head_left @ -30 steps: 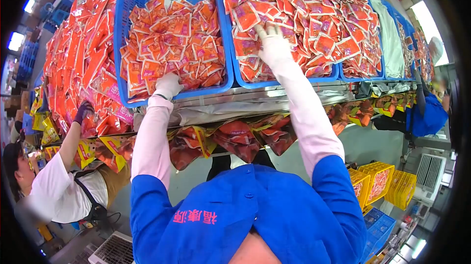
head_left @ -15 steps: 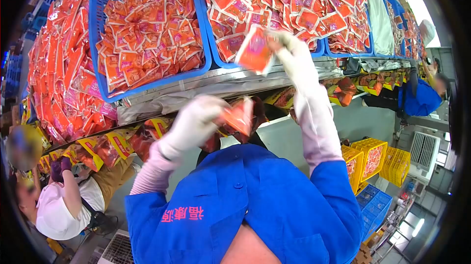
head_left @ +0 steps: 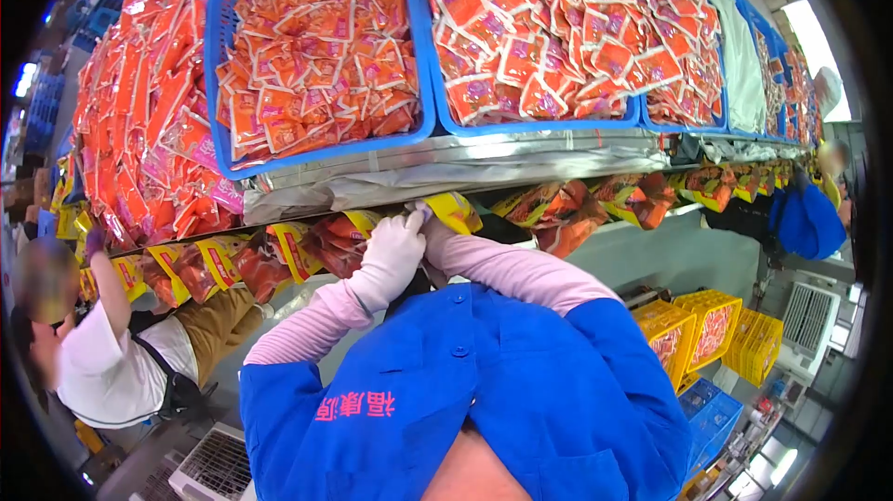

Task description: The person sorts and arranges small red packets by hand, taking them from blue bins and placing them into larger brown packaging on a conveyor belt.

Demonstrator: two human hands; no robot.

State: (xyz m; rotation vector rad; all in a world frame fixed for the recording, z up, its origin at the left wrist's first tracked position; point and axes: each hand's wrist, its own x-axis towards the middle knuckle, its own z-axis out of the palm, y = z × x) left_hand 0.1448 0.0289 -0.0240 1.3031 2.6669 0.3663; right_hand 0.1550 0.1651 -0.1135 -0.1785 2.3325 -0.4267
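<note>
My left hand (head_left: 394, 257), in a white glove, is closed with its fingertips together at the edge of a yellow pouch (head_left: 454, 213). Beside and partly behind it, my gloved right hand (head_left: 439, 245) is closed against the same pouch. Its fingers are mostly hidden, as is the pouch's lower part. This pouch belongs to a row of yellow and red-brown pouches (head_left: 549, 208) along the rail. Above my hands stand a blue crate (head_left: 423, 92) of small red packets (head_left: 316, 59) and a larger blue crate (head_left: 558, 129) heaped with similar packets (head_left: 521, 59).
A tall heap of red packets (head_left: 139, 101) lies at the left. A co-worker in a white shirt (head_left: 121, 380) works at the left; another in blue (head_left: 807, 222) stands far right. Yellow crates (head_left: 709, 306) and blue crates (head_left: 712, 417) are stacked at the right.
Both hands have come together at the row of pouches. The red packets they held over the crate edge and the rail are out of sight. My view has shifted slightly.
</note>
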